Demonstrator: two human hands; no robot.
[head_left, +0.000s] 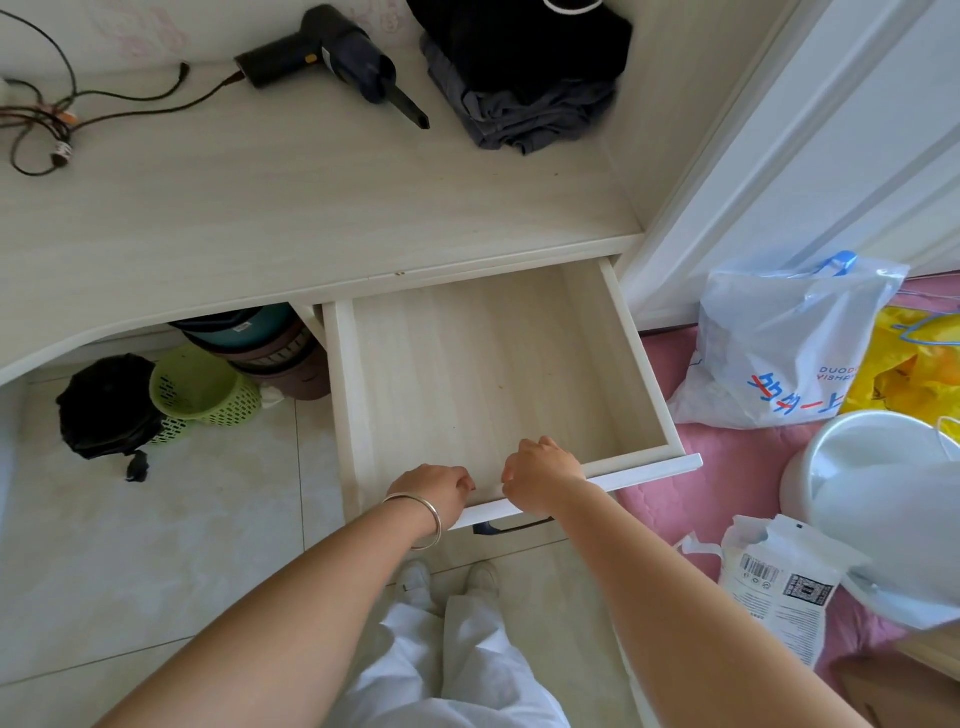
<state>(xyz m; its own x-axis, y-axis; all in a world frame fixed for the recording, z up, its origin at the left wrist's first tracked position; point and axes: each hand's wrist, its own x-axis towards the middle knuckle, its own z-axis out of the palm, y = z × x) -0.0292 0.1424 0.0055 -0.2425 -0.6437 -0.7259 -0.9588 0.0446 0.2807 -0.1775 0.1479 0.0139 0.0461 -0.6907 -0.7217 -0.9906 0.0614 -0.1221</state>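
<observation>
A pale wooden drawer (488, 374) stands pulled far out from under the desk (291, 208), and nothing lies inside it. My left hand (434, 491), with a silver bangle on the wrist, grips the top edge of the drawer front. Close beside it, my right hand (543, 470) curls over the same front edge. A dark handle (511, 526) shows on the drawer front just below my hands.
On the desk lie a black handheld vacuum (337, 57), tangled cables (47, 114) and folded dark clothes (524, 78). Under the desk sit a black bag (106, 405), a green basket (202, 387) and stacked tubs. A bed with pink cover (737, 467) at right holds plastic bags and a white basin (872, 467).
</observation>
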